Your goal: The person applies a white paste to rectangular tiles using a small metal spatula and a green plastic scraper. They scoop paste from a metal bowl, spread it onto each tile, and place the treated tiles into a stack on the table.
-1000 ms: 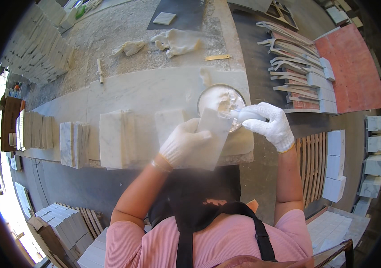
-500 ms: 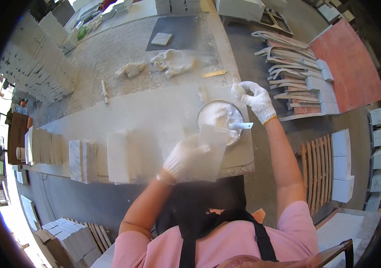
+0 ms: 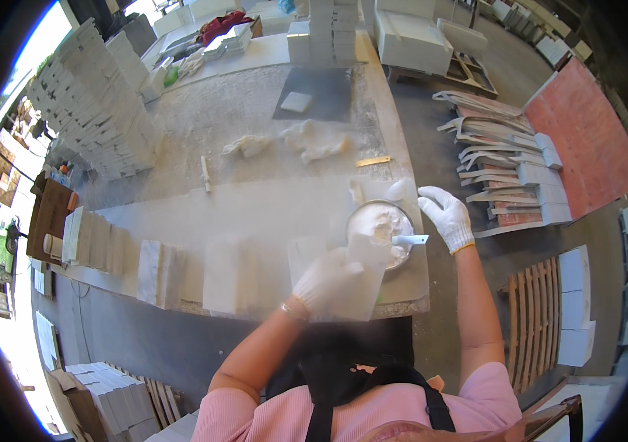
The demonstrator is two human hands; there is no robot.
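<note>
My left hand (image 3: 326,281), in a white knit glove and blurred, grips a flat pale stone tile (image 3: 365,283) that slants down over the table's front edge. Behind the tile stands a round metal bowl (image 3: 351,219) of white powder, with a pale blue-handled tool (image 3: 409,239) lying across it. My right hand (image 3: 446,217), gloved too, hovers just off the table's right edge with fingers loosely apart and nothing visible in them. Just left of its fingertips, a small white rounded bundle (image 3: 396,190) rests by the bowl. White haze hangs around the left hand.
Upright tile stacks (image 3: 158,272) line the table's front left, and a tall stack (image 3: 93,103) rises at the far left. Crumpled gloves (image 3: 315,140), a yellow strip (image 3: 373,161) and a dark mat (image 3: 314,92) lie farther back. A slatted pallet (image 3: 533,324) stands on the floor right.
My right hand has let go of the white bundle, which lies on the table, and has drawn off to the right. My left hand keeps its hold on the tile. The view has shifted.
</note>
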